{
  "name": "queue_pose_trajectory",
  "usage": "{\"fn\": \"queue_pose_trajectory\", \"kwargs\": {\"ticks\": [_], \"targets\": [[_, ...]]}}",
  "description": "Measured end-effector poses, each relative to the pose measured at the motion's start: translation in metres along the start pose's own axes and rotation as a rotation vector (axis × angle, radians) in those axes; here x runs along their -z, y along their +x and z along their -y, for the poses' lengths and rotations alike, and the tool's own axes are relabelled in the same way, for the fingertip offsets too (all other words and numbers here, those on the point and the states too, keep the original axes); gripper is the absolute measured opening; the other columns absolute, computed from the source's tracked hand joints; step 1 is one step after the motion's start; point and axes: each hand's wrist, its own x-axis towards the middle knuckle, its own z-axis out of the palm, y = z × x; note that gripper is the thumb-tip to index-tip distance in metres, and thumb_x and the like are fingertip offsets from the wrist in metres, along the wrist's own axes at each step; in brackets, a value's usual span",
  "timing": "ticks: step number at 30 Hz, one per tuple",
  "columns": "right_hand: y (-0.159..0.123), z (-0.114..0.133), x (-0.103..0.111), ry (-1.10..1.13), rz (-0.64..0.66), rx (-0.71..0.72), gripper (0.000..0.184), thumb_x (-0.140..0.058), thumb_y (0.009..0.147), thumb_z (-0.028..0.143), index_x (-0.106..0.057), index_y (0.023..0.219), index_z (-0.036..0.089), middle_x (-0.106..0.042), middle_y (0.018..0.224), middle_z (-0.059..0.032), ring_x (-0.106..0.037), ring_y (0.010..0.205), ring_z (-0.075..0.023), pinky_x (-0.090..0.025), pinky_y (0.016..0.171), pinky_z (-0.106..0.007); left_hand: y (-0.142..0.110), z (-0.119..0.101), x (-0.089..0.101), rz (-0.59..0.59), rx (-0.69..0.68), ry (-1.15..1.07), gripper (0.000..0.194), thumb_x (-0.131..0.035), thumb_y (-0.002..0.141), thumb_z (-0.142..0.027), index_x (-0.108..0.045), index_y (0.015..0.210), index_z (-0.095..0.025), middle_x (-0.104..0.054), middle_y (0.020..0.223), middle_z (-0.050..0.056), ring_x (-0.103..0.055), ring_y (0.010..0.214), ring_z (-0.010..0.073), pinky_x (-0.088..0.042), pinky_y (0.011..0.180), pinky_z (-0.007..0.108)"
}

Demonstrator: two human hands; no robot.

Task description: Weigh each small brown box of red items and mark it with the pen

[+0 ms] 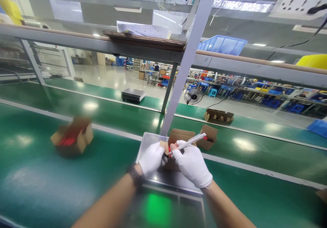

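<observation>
Both my hands wear white gloves and meet over a metal scale plate (149, 142). My left hand (152, 158) is closed on a flap of a small open cardboard box (180, 136) that stands on the plate. My right hand (191, 163) grips a white pen (190, 141), its tip pointing at the flap between my hands. Something red shows inside the box. A dark watch sits on my left wrist.
A green conveyor belt (38, 187) runs across. An open box with red contents (73, 138) lies blurred at left, another box (208, 136) just right of mine, one more (219, 115) on the far belt. A second scale (133, 94), a fan (193, 96) and a grey post (184, 64) stand beyond.
</observation>
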Motion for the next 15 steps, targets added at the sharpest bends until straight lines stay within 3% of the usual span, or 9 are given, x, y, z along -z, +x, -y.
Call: {"fn": "queue_pose_trajectory", "kwargs": {"ticks": [10,15], "targets": [[-0.0037,0.0019,0.0027,0.042,-0.004,-0.026,0.033,-0.044,0.089,0.04,-0.052,0.064,0.021,-0.059,0.062,-0.0012,-0.054,0.061,-0.0187,-0.037,0.06,-0.027,-0.0011,-0.0026,-0.0016,0.004,-0.028,-0.02,0.04,-0.038,0.084,-0.051,-0.049,0.073,-0.015,-0.052,0.058,0.003,-0.047,0.048,0.0112,-0.037,0.045,0.02],[-0.0024,0.0009,-0.0027,0.071,0.003,-0.007,0.032,-0.047,0.089,0.039,-0.054,0.065,0.02,-0.059,0.064,-0.0017,-0.055,0.064,-0.0186,-0.039,0.062,-0.027,-0.0001,-0.0033,-0.0027,-0.011,0.024,0.01,0.043,-0.037,0.084,-0.054,-0.049,0.074,-0.014,-0.053,0.058,0.004,-0.048,0.047,0.012,-0.037,0.045,0.021]]}}
